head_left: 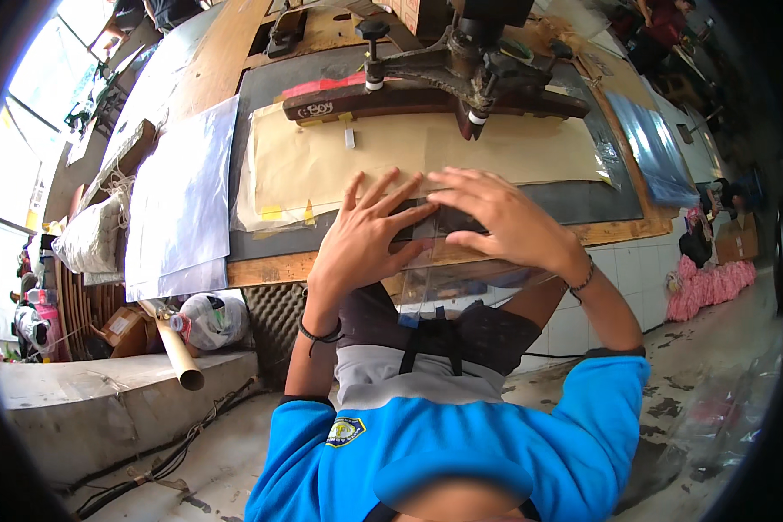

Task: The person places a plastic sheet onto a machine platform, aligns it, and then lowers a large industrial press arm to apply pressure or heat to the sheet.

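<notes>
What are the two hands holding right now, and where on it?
Both hands press flat on a clear plastic sheet at the table's near edge: left hand on its left part, right hand on its upper middle. No closed grasp shows.

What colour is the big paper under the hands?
Tan-brown paper, seen best in the head view.

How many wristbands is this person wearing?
2. One dark band sits on the left wrist, below the left hand pressing a clear plastic sheet. The other circles the right wrist, behind the right hand. Sleeves could hide more.
</notes>
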`<state>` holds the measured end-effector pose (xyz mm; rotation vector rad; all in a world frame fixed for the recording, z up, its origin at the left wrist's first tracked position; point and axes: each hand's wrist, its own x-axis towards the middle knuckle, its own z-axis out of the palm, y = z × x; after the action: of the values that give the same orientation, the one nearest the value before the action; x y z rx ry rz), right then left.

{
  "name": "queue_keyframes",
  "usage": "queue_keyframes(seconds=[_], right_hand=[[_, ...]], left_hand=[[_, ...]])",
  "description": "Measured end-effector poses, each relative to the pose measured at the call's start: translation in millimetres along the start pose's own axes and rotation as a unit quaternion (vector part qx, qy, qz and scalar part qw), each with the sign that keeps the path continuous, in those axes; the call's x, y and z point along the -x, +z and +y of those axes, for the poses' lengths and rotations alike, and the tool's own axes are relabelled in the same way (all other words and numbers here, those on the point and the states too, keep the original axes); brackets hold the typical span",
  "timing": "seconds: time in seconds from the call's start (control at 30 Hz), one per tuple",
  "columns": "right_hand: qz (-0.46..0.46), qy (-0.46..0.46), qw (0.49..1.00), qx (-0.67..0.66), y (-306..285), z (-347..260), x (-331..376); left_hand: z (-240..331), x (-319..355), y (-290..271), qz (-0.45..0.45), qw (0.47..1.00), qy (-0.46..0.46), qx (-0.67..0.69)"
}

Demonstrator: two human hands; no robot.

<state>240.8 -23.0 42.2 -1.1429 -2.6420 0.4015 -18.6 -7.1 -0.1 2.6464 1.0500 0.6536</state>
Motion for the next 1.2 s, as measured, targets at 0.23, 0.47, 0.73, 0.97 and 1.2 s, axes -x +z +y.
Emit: queue_keyframes(seconds=[0.23,0.47,0.73,0.97,1.2], right_hand=[[-0.054,-0.116,0.99,0.05,-5.9,15.7,-35.4],[-0.098,-0.102,0.987,0.071,-15.8,10.7,-38.1],[-0.073,-0.146,0.983,0.084,-9.9,-3.8,-27.3],[-0.052,-0.142,0.98,0.128,-11.9,-22.2,-22.1],[-0.058,-0.038,0.996,0.061,-60.1,-28.3,-6.1]], left_hand=[[-7.7,-0.1,-11.2,-0.038,0.997,0.016,0.071],[-6.2,0.3,-10.7,0.011,0.994,0.011,0.109],[-1.6,-0.5,-12.8,0.021,0.993,-0.006,0.12],[-3.7,3.0,-17.7,-0.011,0.995,0.065,0.072],[-7.3,6.0,-12.8,-0.041,0.985,0.099,0.137]])
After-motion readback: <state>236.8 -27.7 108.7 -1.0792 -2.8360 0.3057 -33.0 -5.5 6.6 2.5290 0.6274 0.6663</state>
